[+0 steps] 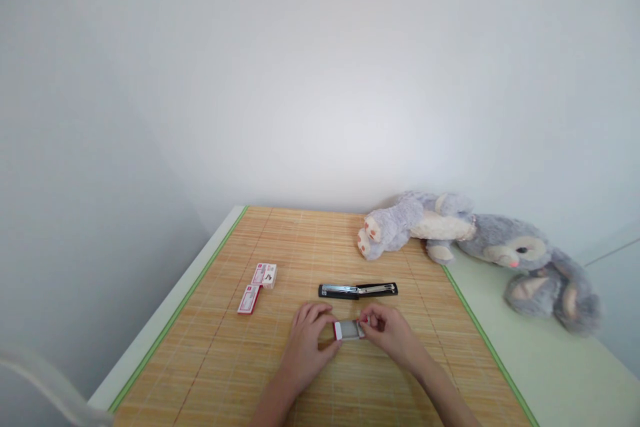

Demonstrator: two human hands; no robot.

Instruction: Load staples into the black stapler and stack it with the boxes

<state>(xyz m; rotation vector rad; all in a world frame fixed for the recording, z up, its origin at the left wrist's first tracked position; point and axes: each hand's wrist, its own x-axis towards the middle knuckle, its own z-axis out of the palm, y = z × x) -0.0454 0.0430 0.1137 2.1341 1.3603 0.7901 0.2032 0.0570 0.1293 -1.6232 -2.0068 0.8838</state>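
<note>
Head view: the L hand point(309, 343) is grasping the left end of a small oblong box point(350, 329), white, magenta & grey, thumb on the near side, fingers on the far side. The R hand point(393, 333) is bunching its fingertips at the box's right end; can't tell if it's gripping the box itself or smth small there. Box is lying btwn both hands on a tan bamboo-slat mat point(225, 367) w/ green edging. Just beyond, a black-&-silver metal stapler point(340, 291) is lying opened out. Farther L, two white-&-magenta printed boxes point(265, 275) are sitting corner to corner, touching or nearly so. A grey-&-cream plush rabbit point(440, 225) is stretching across mat & pale tabletop point(560, 367), far R.
</note>
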